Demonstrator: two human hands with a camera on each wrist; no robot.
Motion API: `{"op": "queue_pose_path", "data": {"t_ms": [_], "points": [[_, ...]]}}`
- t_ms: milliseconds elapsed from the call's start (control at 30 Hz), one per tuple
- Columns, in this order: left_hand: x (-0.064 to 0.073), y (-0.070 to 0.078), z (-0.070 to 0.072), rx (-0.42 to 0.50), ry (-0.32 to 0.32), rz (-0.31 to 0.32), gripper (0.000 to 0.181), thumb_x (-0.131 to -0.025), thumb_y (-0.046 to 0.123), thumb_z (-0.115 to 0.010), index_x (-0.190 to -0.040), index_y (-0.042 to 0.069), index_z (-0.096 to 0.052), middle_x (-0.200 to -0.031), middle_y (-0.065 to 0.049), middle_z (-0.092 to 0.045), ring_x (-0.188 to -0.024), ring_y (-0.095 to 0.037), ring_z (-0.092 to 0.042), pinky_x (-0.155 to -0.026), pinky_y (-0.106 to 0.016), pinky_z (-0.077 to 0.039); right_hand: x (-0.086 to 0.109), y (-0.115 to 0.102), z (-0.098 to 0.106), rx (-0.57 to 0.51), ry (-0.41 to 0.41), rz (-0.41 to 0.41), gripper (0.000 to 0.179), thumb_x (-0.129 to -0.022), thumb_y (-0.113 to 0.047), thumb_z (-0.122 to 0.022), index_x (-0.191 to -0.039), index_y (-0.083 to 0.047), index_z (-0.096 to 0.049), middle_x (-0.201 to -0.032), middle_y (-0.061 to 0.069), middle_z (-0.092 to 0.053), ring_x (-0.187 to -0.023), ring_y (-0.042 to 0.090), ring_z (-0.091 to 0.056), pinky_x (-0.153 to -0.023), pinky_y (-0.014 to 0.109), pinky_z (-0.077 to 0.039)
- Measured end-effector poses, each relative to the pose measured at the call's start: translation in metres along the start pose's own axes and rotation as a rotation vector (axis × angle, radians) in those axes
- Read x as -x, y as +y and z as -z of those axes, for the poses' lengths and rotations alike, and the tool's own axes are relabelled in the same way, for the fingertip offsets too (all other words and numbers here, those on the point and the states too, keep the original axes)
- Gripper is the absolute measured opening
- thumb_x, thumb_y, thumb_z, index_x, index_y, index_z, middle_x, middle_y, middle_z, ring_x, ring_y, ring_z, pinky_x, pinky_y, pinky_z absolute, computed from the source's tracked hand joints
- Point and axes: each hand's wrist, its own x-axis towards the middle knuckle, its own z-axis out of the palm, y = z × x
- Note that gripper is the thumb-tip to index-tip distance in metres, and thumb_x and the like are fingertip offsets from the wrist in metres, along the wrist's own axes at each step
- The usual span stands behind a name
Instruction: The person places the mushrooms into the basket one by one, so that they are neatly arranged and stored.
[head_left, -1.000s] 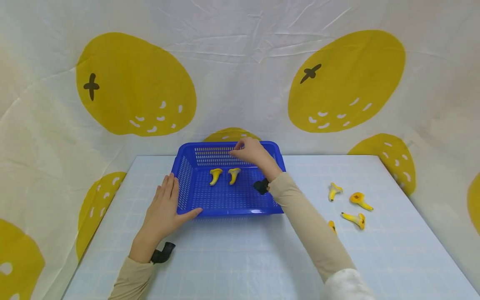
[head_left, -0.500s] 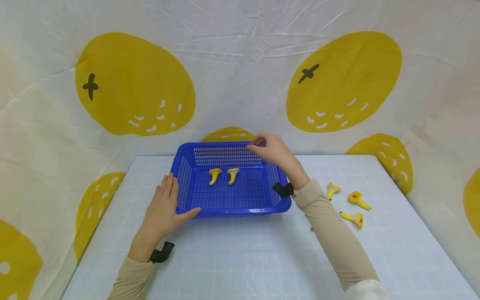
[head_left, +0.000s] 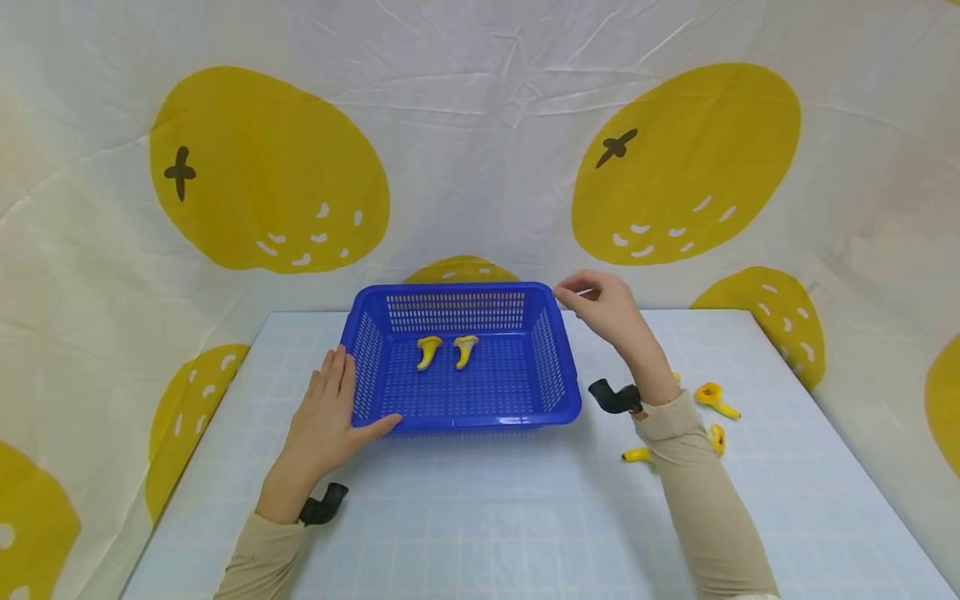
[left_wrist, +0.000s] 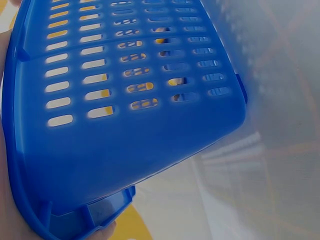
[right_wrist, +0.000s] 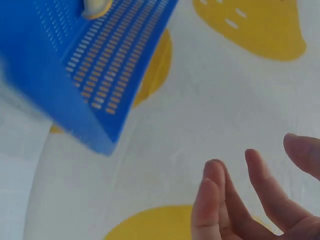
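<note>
A blue plastic basket (head_left: 457,422) with slotted walls stands on the table, two yellow chanterelle mushrooms, one on the left (head_left: 428,352) and one on the right (head_left: 465,351), lying on its floor. My left hand (head_left: 322,417) rests at the basket's left front corner, fingers straight along the left rim and thumb reaching over the front rim. Just off the back right corner, my right hand (head_left: 603,308) hovers with loosely bent fingers. In the right wrist view its fingertips are apart, with nothing between them.
More chanterelles lie on the table's right side: one in the open (head_left: 717,400), others partly hidden by the right forearm, including one showing its stem (head_left: 637,455). Behind the table (head_left: 480,517) hangs a white cloth (head_left: 480,167) printed with large yellow fruits.
My right hand has moved right, from above the basket's back part to beyond its right corner. The left hand and the two mushrooms in the basket have stayed in place.
</note>
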Motion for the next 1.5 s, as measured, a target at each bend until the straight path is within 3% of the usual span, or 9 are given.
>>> {"op": "queue_pose_path", "data": {"t_ms": [267, 600, 733, 1033, 1200, 1500], "points": [[-0.001, -0.001, -0.002, -0.008, -0.006, 0.009, 0.123, -0.082, 0.075, -0.059, -0.154, -0.010, -0.006, -0.162, -0.027, 0.000, -0.151, -0.039, 0.004, -0.121, -0.053, -0.004, 0.020, 0.043, 0.025, -0.103, 0.136, -0.055, 0.039, -0.100, -0.032, -0.059, -0.116, 0.003, -0.067, -0.109, 0.022, -0.067, -0.082, 0.022, -0.066, -0.071, 0.023, -0.056], [-0.002, -0.001, -0.002, -0.018, -0.003, -0.005, 0.123, -0.082, 0.075, -0.058, -0.154, -0.010, -0.006, -0.162, -0.027, 0.000, -0.150, -0.039, 0.003, -0.121, -0.054, -0.005, 0.045, 0.099, 0.047, -0.040, 0.250, -0.230, 0.048, -0.100, -0.040, -0.056, -0.121, 0.003, -0.064, -0.109, 0.018, -0.067, -0.082, 0.012, -0.063, -0.070, 0.016, -0.053], [-0.002, 0.000, -0.002, -0.024, -0.005, -0.006, 0.123, -0.082, 0.075, -0.058, -0.154, -0.011, -0.006, -0.162, -0.027, 0.000, -0.150, -0.040, 0.002, -0.121, -0.054, -0.005, 0.053, 0.118, 0.051, 0.003, 0.269, -0.335, 0.051, -0.100, -0.043, -0.054, -0.124, 0.002, -0.064, -0.114, 0.017, -0.064, -0.092, 0.018, -0.059, -0.075, 0.019, -0.051], [-0.001, -0.001, -0.003, -0.032, -0.007, 0.003, 0.123, -0.083, 0.075, -0.057, -0.154, -0.011, -0.007, -0.163, -0.027, 0.001, -0.150, -0.040, 0.003, -0.121, -0.053, -0.004, 0.061, 0.150, 0.054, 0.037, 0.219, -0.537, 0.053, -0.100, -0.042, -0.051, -0.131, 0.001, -0.059, -0.131, 0.024, -0.057, -0.119, 0.039, -0.049, -0.101, 0.055, -0.042], [-0.001, -0.002, -0.003, -0.033, -0.002, -0.001, 0.122, -0.083, 0.075, -0.057, -0.154, -0.011, -0.007, -0.163, -0.027, 0.000, -0.151, -0.038, 0.005, -0.121, -0.053, -0.004, 0.061, 0.156, 0.055, 0.047, 0.147, -0.617, 0.055, -0.101, -0.040, -0.052, -0.135, 0.002, -0.055, -0.137, 0.027, -0.052, -0.124, 0.041, -0.046, -0.106, 0.059, -0.037], [0.000, -0.001, -0.003, -0.024, 0.005, -0.005, 0.121, -0.083, 0.074, -0.058, -0.154, -0.011, -0.008, -0.162, -0.027, -0.001, -0.151, -0.038, 0.004, -0.121, -0.054, -0.004, 0.063, 0.161, 0.058, 0.133, 0.035, -0.669, 0.050, -0.097, -0.027, -0.057, -0.135, 0.006, -0.053, -0.137, 0.034, -0.047, -0.121, 0.048, -0.044, -0.101, 0.063, -0.037]]}}
